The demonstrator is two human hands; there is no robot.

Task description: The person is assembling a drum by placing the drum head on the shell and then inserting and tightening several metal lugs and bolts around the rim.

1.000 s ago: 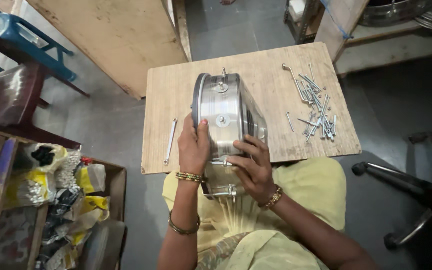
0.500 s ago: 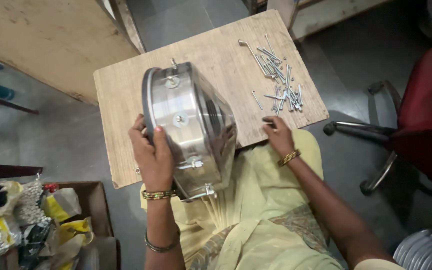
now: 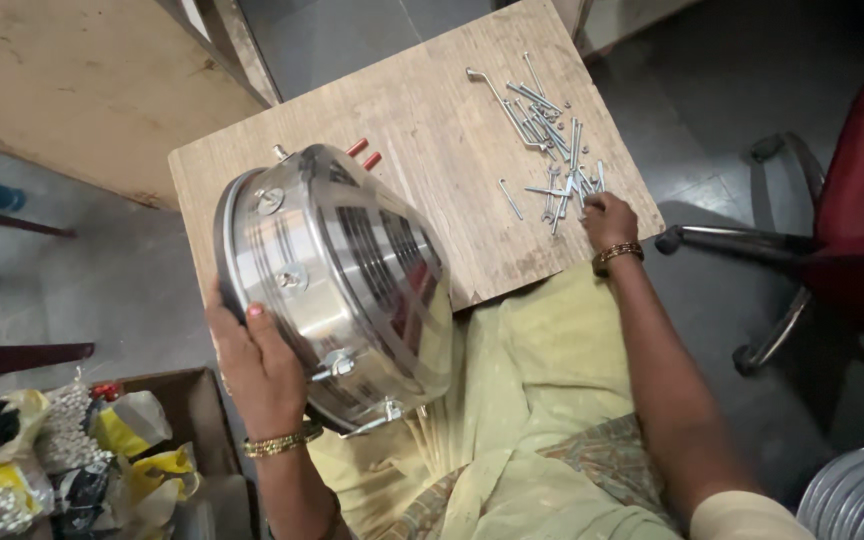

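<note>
With the left hand (image 3: pixel 262 365) gripping the steel drum (image 3: pixel 337 285) tilted on the lap at the board's (image 3: pixel 432 150) edge, the right hand (image 3: pixel 607 218) pinches into the screws (image 3: pixel 552 150), apparently picking 1 fastener, needing a clean single-piece lift.

small workshop, plywood worktable (image 3: pixel 432 170), loose metal rods and bolts (image 3: pixel 552 150), stacked metal rings (image 3: pixel 862 495), box of bagged parts (image 3: pixel 72 455)
</note>
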